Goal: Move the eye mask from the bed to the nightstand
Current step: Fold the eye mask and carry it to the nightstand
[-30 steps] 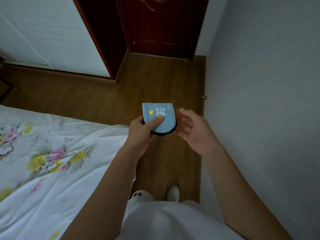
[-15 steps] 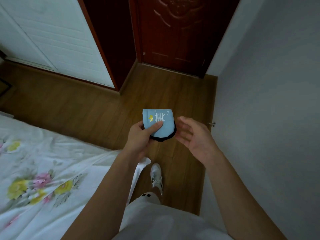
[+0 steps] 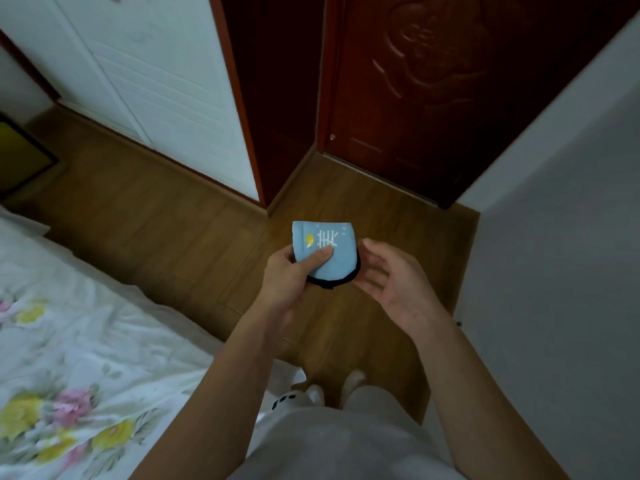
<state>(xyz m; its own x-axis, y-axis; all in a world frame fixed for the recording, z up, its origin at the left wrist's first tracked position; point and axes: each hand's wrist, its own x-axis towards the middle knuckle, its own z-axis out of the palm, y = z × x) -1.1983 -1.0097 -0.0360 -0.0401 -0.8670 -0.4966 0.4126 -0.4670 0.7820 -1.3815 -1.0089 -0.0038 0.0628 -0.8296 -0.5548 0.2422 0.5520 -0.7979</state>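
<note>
Both hands (image 3: 337, 271) around eye mask (image 3: 329, 254)

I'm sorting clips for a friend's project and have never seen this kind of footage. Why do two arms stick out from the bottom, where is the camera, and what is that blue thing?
There is no machine here. A person wears a wide-angle camera on their head, looking forward and down, so their own arms enter from the bottom edge. There is only this one view.

The left hand pinches a folded light blue eye mask with a black rim, thumb pressed on its front. The right hand is open beside it, palm turned toward the mask; whether it touches the mask I cannot tell.

To the left lies the bed with a white flowered cover. Below the hands is the wooden floor, and the person's feet show near the bottom. Ahead stand a white wardrobe door and a dark red door; a grey wall is on the right. No nightstand is visible.
</note>
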